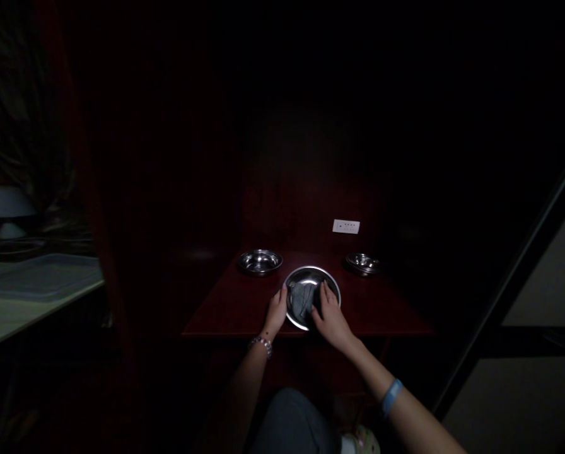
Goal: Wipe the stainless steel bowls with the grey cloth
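A round steel plate [332, 285] lies near the front edge of a dark red table [230, 302]. A grey cloth [302, 297] is bunched inside it. My left hand [275, 310] grips the plate's left rim, thumb on the edge. My right hand [328, 314] rests on the plate's right side, its fingers pressed down on the cloth. A beaded bracelet circles my left wrist and a blue band my right forearm.
A steel bowl [260, 261] stands at the table's back left and a smaller stack of steel dishes [362, 262] at the back right. A white wall socket [345, 226] sits behind. A pale counter with a tray [41, 277] lies far left. The surroundings are very dark.
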Tool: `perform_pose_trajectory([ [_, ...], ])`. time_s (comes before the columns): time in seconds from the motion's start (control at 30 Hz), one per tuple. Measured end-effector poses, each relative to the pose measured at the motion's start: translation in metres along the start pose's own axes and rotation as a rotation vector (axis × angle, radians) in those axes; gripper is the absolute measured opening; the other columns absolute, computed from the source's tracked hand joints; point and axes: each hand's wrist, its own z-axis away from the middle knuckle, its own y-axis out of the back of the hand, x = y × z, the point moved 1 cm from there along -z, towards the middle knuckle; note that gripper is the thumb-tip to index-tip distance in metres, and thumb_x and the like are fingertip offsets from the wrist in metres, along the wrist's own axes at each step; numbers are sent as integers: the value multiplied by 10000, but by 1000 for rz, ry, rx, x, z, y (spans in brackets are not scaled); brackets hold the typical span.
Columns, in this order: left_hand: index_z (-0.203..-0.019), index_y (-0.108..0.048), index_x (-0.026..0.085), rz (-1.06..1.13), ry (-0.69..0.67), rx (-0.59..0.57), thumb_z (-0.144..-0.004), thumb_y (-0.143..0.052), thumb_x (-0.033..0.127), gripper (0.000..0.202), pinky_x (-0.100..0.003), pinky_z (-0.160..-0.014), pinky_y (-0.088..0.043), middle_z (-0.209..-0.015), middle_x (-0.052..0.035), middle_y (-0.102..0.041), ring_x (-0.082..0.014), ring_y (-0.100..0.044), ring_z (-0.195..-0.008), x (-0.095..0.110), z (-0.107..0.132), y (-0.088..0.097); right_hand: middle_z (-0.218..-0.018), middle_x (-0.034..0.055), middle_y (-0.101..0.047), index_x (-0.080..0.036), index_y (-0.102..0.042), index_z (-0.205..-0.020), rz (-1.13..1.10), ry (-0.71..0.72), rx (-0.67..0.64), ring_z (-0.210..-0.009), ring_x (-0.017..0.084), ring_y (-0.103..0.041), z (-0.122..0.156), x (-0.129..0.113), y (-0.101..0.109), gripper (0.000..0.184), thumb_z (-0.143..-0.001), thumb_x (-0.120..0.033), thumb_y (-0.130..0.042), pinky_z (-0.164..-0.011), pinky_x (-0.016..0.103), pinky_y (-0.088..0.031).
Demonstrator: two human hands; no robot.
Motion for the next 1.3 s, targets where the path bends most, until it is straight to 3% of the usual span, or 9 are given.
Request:
perform_pose_trajectory([
  [0.2, -1122, -686, 132, 3, 6, 22, -924, -382, 589, 583, -376, -1033, -453, -1189, -153, -705, -252, -652, -1121, -4, -2, 0, -1577, 286, -208, 78, -339, -1454, 102, -195, -214, -1497, 351, -161, 0, -22, -29, 687, -951, -384, -420, -1197, 511, -230],
  [0.43, -1098, -691, 130, 12, 37, -24, -905, -383, 620, 610, -389, -1040, -446, -1161, -158, -716, -269, -646, -1128, -2, -2, 0, -1584, 276, -153, 47, -245, -1506, 140, -281, -249, -1495, 369, -134, -13, -22, -50, 731, -964, -422, -390, -1169, 576, -238],
  [0.73, -1087, -694, 125, -3, 23, -69, -893, -386, 648, 637, -379, -1037, -436, -1149, -150, -717, -259, -641, -1097, 1, 1, 0, -1605, 230, -59, -21, -150, -1547, 171, -262, -147, -1503, 365, -31, -27, -31, -60, 742, -983, -475, -317, -1159, 644, -143],
  [0.93, -1085, -695, 121, 2, 29, -98, -904, -366, 647, 646, -363, -995, -455, -1089, -150, -727, -247, -655, -1035, 0, 0, 1, -1629, 136, -60, -88, -133, -1562, 75, -124, -370, -1517, 263, -1, -31, -31, -52, 663, -1018, -457, -223, -1212, 533, -53],
  [1.07, -1021, -697, 132, 26, 47, -46, -882, -378, 680, 649, -351, -953, -481, -1069, -152, -733, -249, -665, -1018, 2, 0, 3, -1613, 126, -214, -132, -177, -1560, -85, 21, -514, -1513, 233, -137, -23, -33, -37, 661, -1019, -512, -196, -1220, 500, -107],
  [1.2, -1028, -688, 113, 37, 49, 78, -849, -405, 708, 683, -392, -947, -489, -1038, -161, -735, -276, -667, -1016, 6, 1, 5, -1498, 102, -475, -196, -356, -1502, -177, 166, -558, -1370, 232, -455, -7, -38, -15, 596, -991, -504, -368, -1151, 419, -328],
  [1.3, -1022, -694, 110, 44, 27, 99, -852, -421, 689, 662, -405, -961, -484, -1023, -164, -736, -286, -666, -1028, 10, 2, 4, -1403, 116, -573, -171, -450, -1442, -120, 210, -556, -1265, 255, -555, 8, -36, 0, 607, -940, -510, -481, -1097, 386, -395],
])
